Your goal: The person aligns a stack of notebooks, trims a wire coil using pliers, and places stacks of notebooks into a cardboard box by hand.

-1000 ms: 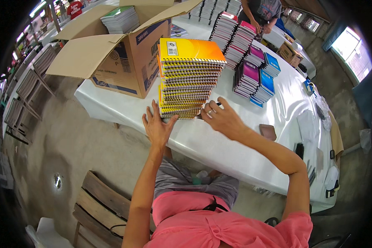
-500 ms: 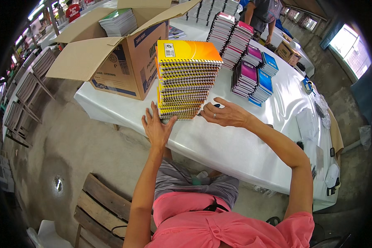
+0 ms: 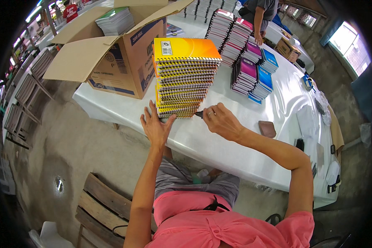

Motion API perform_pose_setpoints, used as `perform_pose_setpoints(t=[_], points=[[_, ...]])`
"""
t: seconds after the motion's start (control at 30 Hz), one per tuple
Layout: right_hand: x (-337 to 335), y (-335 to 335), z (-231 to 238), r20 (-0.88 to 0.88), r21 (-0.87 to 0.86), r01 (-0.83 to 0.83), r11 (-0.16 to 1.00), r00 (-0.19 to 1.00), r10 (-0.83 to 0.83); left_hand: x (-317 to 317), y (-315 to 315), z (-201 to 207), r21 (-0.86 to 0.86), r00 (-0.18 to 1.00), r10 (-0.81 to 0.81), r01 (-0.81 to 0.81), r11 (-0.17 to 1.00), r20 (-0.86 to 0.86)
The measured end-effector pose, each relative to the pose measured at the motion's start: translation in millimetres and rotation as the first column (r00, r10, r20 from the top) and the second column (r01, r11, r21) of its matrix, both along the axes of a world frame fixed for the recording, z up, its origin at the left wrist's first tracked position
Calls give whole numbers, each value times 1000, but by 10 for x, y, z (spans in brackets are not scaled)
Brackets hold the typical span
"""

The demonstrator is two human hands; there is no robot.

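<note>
As left hand [image 3: 155,129] touches notebooks [image 3: 187,82], right hand [image 3: 224,122] holds tool [image 3: 199,114].

Packing workshop (bare concrete floor [image 3: 99,142]): notebook stacks [image 3: 186,80], open carton [image 3: 132,62].

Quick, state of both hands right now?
Left hand: open, fingers spread, at the bottom left of the yellow notebook stack.
Right hand: closed, holding a slim dark tool pointed at the stack's lower right.

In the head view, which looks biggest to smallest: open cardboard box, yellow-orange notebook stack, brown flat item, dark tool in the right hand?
1. Open cardboard box
2. Yellow-orange notebook stack
3. Brown flat item
4. Dark tool, partly hidden by the right hand
</note>
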State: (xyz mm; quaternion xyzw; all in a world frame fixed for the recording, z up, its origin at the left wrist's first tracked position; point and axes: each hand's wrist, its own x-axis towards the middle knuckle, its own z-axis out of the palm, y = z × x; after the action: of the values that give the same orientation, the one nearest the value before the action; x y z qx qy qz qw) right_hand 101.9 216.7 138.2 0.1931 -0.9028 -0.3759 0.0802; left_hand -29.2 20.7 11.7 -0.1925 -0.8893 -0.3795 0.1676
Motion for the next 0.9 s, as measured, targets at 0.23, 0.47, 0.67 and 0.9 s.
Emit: perform_pose_setpoints(t=[0.23, 0.47, 0.67, 0.9], points=[[-134, 305, 194, -77, 121, -361, 925, 926, 371, -10, 18, 12, 2, 1000, 0, 0, 1000, -8], [-200, 392, 109, -88, 191, -400, 896, 903, 422, 0, 16, 14, 20, 1000, -15, 15, 1000, -7], [-200, 391, 153, -89, 247, -437, 865, 878, 470, -10, -2, -12, 17, 1000, -6, 6, 1000, -26], [-232, 401, 177, -99, 162, -486, 859, 858, 504, 1, 19, 9, 15, 1000, -7, 7, 1000, -20]])
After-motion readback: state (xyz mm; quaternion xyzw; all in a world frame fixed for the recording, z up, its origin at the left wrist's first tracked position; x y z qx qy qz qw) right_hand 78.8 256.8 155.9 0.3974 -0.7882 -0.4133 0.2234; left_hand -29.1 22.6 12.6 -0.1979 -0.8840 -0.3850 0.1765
